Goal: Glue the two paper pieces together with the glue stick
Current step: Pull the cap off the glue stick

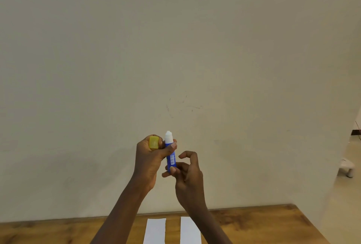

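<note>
Above the desk (254, 222), the left hand (148, 158) grips yellow cap (154, 142) and glue stick (170, 152); the right hand (187, 173) pinches its base, likely twisting glue out. Both paper pieces (155, 231) lie below, apart.

A wooden surface (254, 224) runs along the bottom. Two white paper strips (155, 231) (190, 231) lie on it, side by side, slightly apart.

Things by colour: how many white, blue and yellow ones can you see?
White: 2, left paper strip and right paper strip
Blue: 1, glue stick
Yellow: 1, cap
Total: 4
</note>
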`<state>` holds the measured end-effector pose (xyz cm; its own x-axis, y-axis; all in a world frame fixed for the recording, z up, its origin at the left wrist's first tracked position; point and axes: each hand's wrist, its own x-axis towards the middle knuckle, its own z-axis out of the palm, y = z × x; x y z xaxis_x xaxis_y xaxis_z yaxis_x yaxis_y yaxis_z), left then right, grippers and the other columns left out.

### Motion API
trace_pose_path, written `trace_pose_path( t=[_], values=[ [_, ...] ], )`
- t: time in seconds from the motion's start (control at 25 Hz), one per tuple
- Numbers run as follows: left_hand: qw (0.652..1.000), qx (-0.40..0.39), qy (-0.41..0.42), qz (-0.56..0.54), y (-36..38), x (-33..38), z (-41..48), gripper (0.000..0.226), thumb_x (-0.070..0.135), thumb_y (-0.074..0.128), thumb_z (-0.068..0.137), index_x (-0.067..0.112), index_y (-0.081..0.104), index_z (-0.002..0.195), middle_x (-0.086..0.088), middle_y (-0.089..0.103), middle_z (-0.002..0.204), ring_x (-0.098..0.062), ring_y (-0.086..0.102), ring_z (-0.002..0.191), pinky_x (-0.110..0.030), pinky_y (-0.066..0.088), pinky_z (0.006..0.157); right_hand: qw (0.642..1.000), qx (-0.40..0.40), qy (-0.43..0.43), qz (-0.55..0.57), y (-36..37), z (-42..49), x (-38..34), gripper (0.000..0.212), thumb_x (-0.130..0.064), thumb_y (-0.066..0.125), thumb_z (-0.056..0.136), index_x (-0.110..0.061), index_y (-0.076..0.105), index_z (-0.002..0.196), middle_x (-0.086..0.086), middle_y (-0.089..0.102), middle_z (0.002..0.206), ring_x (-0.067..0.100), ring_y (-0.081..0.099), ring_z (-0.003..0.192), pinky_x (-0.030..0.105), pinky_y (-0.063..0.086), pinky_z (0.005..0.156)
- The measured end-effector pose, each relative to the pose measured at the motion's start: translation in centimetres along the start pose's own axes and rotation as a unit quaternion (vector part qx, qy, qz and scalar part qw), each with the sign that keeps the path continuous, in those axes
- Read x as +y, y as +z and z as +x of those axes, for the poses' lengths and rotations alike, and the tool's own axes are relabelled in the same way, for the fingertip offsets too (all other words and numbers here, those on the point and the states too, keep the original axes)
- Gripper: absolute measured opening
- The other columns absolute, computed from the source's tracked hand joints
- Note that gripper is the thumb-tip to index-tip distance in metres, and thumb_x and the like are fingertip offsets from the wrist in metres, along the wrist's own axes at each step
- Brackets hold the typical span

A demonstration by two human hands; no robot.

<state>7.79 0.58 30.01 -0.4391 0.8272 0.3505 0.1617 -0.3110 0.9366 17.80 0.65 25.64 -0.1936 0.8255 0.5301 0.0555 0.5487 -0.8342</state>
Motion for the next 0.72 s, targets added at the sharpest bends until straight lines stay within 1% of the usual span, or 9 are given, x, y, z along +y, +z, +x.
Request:
trace_pose_path(
  t=[0.08, 0.16, 0.2, 0.28, 0.36, 0.44, 0.56, 0.64, 0.72],
  values=[
    [1.0, 0.002, 0.0, 0.002, 0.0, 0.02, -0.04, 0.019, 0.013, 0.065, 0.075, 0.013, 0.048, 0.066, -0.027, 0.065, 0.098, -0.044, 0.062, 0.09, -0.045, 0.051, 0.083, 0.998, -0.022, 0.023, 0.053, -0.1, 0.07, 0.08, 0.024, -0.016, 0.053, 0.086, -0.03, 0.037, 0.096, -0.003, 0.065, 0.092, 0.003, 0.066, 0.071, 0.004, 0.047, 0.066],
    [1.0, 0.005, 0.0, 0.0, 0.19, 0.08, -0.15, 0.019, 0.014, 0.065, 0.074, 0.014, 0.048, 0.066, -0.028, 0.065, 0.098, -0.044, 0.063, 0.091, -0.045, 0.051, 0.084, 0.999, 0.01, 0.024, 0.042, -0.07, 0.25, 0.0, 0.037, -0.031, 0.063, 0.077, -0.03, 0.035, 0.1, -0.013, 0.059, 0.088, 0.007, 0.063, 0.073, 0.003, 0.047, 0.064],
    [1.0, 0.004, -0.001, -0.004, 0.32, 0.18, -0.25, 0.019, 0.015, 0.065, 0.074, 0.014, 0.048, 0.066, -0.027, 0.065, 0.099, -0.043, 0.063, 0.091, -0.045, 0.051, 0.084, 0.999, 0.034, 0.013, 0.014, -0.05, 0.3, 0.08, 0.045, -0.031, 0.069, 0.071, -0.029, 0.034, 0.1, -0.012, 0.059, 0.085, 0.004, 0.06, 0.072, 0.002, 0.046, 0.063],
    [1.0, 0.002, -0.001, -0.006, 0.44, 0.36, -0.32, 0.019, 0.015, 0.065, 0.074, 0.014, 0.049, 0.066, -0.027, 0.065, 0.099, -0.042, 0.063, 0.091, -0.041, 0.052, 0.081, 0.999, 0.044, -0.014, -0.016, -0.13, 0.4, 0.12, 0.041, -0.016, 0.068, 0.075, -0.027, 0.035, 0.095, 0.001, 0.065, 0.084, 0.0, 0.06, 0.063, 0.001, 0.045, 0.062],
    [1.0, -0.005, -0.003, -0.009, 0.32, 0.38, -0.21, 0.018, 0.015, 0.065, 0.075, 0.012, 0.049, 0.067, -0.028, 0.065, 0.1, -0.042, 0.063, 0.092, -0.04, 0.052, 0.079, 0.999, -0.023, -0.017, 0.031, -0.48, 0.53, 0.15, 0.03, -0.007, 0.052, 0.085, -0.028, 0.034, 0.095, 0.011, 0.069, 0.087, -0.002, 0.064, 0.061, 0.006, 0.049, 0.063],
    [1.0, -0.01, -0.009, -0.019, 0.15, 0.34, -0.24, 0.018, 0.015, 0.065, 0.074, 0.013, 0.049, 0.067, -0.029, 0.064, 0.101, -0.044, 0.062, 0.093, -0.046, 0.052, 0.084, 0.991, -0.079, 0.009, 0.112, -0.9, 0.6, -0.01, 0.024, -0.011, 0.043, 0.09, -0.028, 0.031, 0.102, 0.004, 0.067, 0.088, 0.003, 0.067, 0.066, 0.012, 0.052, 0.065],
    [1.0, -0.009, -0.006, -0.019, 0.3, 0.26, -0.43, 0.018, 0.017, 0.066, 0.072, 0.013, 0.049, 0.067, -0.028, 0.065, 0.1, -0.044, 0.062, 0.092, -0.045, 0.052, 0.084, 0.997, -0.017, 0.004, 0.071, -0.44, 0.4, 0.2, 0.037, -0.025, 0.058, 0.08, -0.026, 0.03, 0.104, -0.004, 0.061, 0.085, 0.013, 0.065, 0.069, 0.007, 0.049, 0.065],
    [1.0, -0.012, -0.003, -0.01, 0.54, 0.3, -0.58, 0.019, 0.016, 0.066, 0.072, 0.012, 0.049, 0.067, -0.028, 0.065, 0.099, -0.042, 0.062, 0.092, -0.04, 0.052, 0.081, 0.999, 0.024, -0.014, 0.021, -0.12, 0.28, 0.36, 0.039, -0.017, 0.062, 0.08, -0.027, 0.031, 0.101, 0.002, 0.061, 0.081, 0.009, 0.062, 0.063, 0.004, 0.047, 0.063],
    [1.0, -0.012, -0.001, 0.005, 0.56, 0.28, -0.55, 0.02, 0.013, 0.067, 0.074, 0.015, 0.048, 0.065, -0.027, 0.065, 0.099, -0.041, 0.062, 0.092, -0.039, 0.051, 0.081, 0.998, -0.012, -0.008, 0.054, -0.16, 0.39, 0.29, 0.035, -0.007, 0.052, 0.086, -0.027, 0.029, 0.102, 0.006, 0.063, 0.083, 0.005, 0.065, 0.061, 0.008, 0.049, 0.062]
  ],
)
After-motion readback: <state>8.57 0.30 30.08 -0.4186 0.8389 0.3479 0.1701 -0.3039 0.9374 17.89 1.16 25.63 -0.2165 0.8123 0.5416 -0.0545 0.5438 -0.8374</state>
